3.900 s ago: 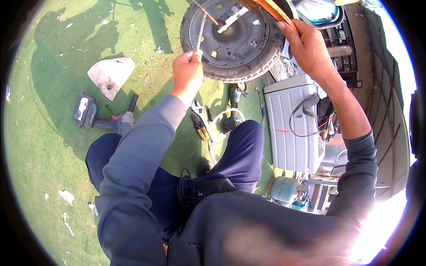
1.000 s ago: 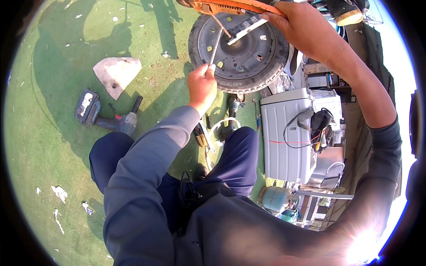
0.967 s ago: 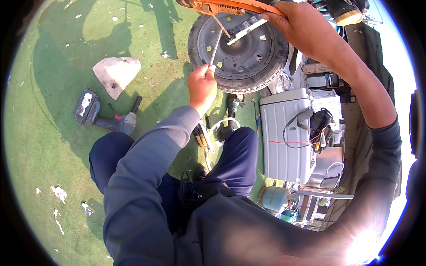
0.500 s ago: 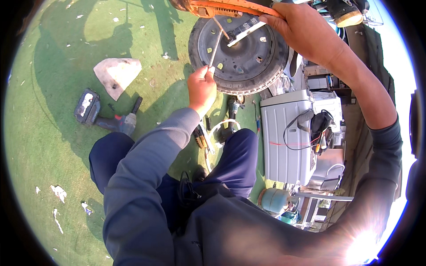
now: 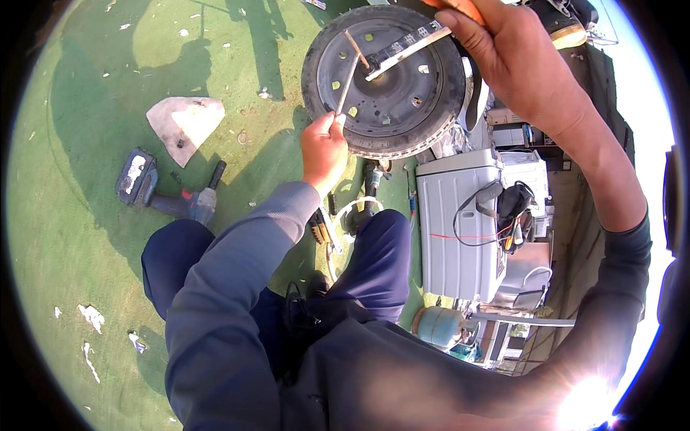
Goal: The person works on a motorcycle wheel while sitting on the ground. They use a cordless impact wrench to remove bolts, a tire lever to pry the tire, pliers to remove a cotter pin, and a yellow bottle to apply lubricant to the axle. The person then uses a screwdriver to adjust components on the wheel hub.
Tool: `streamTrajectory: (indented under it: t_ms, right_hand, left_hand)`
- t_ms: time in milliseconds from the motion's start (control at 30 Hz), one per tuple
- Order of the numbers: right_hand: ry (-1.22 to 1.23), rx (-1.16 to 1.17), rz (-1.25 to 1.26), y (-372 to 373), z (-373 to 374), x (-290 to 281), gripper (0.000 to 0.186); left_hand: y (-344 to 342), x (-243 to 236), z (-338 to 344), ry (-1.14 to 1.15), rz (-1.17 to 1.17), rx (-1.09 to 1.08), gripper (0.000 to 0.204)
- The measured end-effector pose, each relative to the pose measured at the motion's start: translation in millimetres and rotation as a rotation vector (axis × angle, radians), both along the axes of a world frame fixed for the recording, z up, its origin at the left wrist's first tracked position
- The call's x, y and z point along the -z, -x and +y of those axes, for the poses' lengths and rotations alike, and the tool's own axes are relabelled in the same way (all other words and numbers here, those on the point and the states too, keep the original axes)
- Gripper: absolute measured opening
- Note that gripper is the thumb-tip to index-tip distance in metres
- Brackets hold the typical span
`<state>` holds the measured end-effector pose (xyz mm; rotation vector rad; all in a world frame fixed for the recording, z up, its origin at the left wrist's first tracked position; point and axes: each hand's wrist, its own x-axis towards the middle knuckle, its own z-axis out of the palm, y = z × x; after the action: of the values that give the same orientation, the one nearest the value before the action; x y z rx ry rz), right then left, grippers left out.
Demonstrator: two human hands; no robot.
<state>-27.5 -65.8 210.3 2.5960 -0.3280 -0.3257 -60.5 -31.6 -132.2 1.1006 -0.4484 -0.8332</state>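
A wheel with a black steel rim and a worn tire (image 5: 392, 97) lies at the top middle. My left hand (image 5: 323, 152) is closed round the lower end of a thin pale metal rod (image 5: 348, 87), which slants up over the rim. The rod's upper end meets a brownish rod (image 5: 355, 47) near the hub. From the hub a flat black-and-white bar (image 5: 410, 49) runs up toward my right hand. My right hand (image 5: 507, 61) is wrapped round the orange handle (image 5: 471, 8) of a pipe wrench; the wrench's jaw lies outside the view.
On the green ground at left lie a cordless power tool (image 5: 172, 197) and a pale cloth-like piece (image 5: 187, 123). Between my knees and the wheel is an angle grinder (image 5: 372, 183). A grey box (image 5: 456, 226) stands at right, with a gas cylinder (image 5: 438, 325) below it.
My right hand has lifted the pipe wrench up, so its jaw has left the view. My left hand stays on the thin rod, and the whole scene has shifted slightly.
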Motion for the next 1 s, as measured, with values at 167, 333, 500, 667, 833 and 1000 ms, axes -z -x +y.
streamTrajectory:
  t_ms: [167, 333, 500, 667, 833, 1000]
  right_hand:
    - [0.104, 0.427, 0.089, 1, 5, -7, 0.043]
    - [-0.031, 0.276, -0.065, -1, 24, -12, 0.046]
    - [-0.142, 0.205, -0.177, -1, 32, -17, 0.034]
    - [-0.103, 0.142, -0.279, -17, 83, -26, 0.031]
    - [-0.134, 0.206, -0.180, -27, 80, -35, 0.033]
    - [-0.078, 0.713, 0.481, -29, 17, -3, 0.021]
  left_hand:
    - [13, 0, -13, 0.024, 0.011, -0.045, 0.022]
    - [9, 2, -13, 0.056, 0.078, 0.016, 0.022]
    - [14, 4, -15, 0.063, 0.067, 0.012, 0.022]
    - [16, 2, -16, 0.063, 0.089, 0.033, 0.022]
    - [25, 10, -18, 0.064, 0.093, -0.011, 0.023]
    - [38, 16, -21, 0.102, 0.145, -0.045, 0.022]
